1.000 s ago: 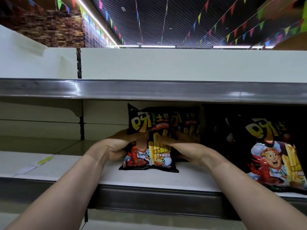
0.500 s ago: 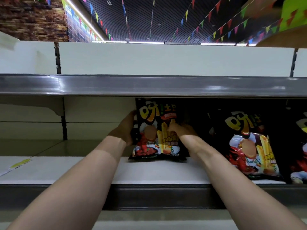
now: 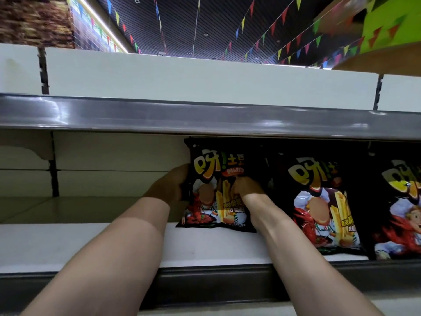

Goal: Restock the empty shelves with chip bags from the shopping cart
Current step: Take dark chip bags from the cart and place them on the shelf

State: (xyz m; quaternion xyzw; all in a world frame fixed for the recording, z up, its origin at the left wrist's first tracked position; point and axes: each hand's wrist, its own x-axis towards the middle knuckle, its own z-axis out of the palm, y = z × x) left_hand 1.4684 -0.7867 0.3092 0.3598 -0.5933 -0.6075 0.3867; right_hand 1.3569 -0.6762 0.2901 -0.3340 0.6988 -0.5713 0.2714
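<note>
While both hands stand chip bag [image 3: 211,195] upright on shelf [image 3: 68,245], risk sits in release. Grip: left hand [image 3: 169,190] wraps bag's left edge, fingertips hidden behind; right hand [image 3: 247,190] curls onto right edge, apparently pinching. Bag bottom rests on board below grip, top close under upper shelf lip [image 3: 205,119] above grip. Nothing props bag left of left hand: uneven let-go, bag likely flops that way or forward. Neighbour bag [image 3: 319,201] just right of right hand: withdrawing wrist could drag or topple it.
</note>
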